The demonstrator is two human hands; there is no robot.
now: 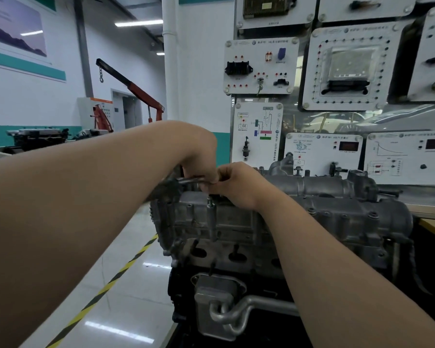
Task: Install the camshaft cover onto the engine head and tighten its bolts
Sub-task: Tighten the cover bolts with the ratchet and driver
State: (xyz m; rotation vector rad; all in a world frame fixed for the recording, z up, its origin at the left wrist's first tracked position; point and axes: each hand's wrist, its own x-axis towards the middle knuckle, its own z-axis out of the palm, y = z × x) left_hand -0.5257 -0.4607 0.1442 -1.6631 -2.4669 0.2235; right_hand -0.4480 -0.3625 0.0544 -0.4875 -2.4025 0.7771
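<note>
Already the camshaft cover (299,217) sits on the engine head (236,257). Both hands meet at its near-left top edge: left hand (199,156) grips the ratchet handle (190,181), lying crosswise; right hand (236,184) clenches over the socket end, bolt hidden beneath.

The camshaft cover (312,214) is showing dull grey, its wrench (190,181) gleaming silver. The floor (126,285) is shining pale grey, a yellow-and-black striped line (106,287) running across it. An orange-red crane (136,96) is standing before white, teal-banded walls (30,131).
</note>
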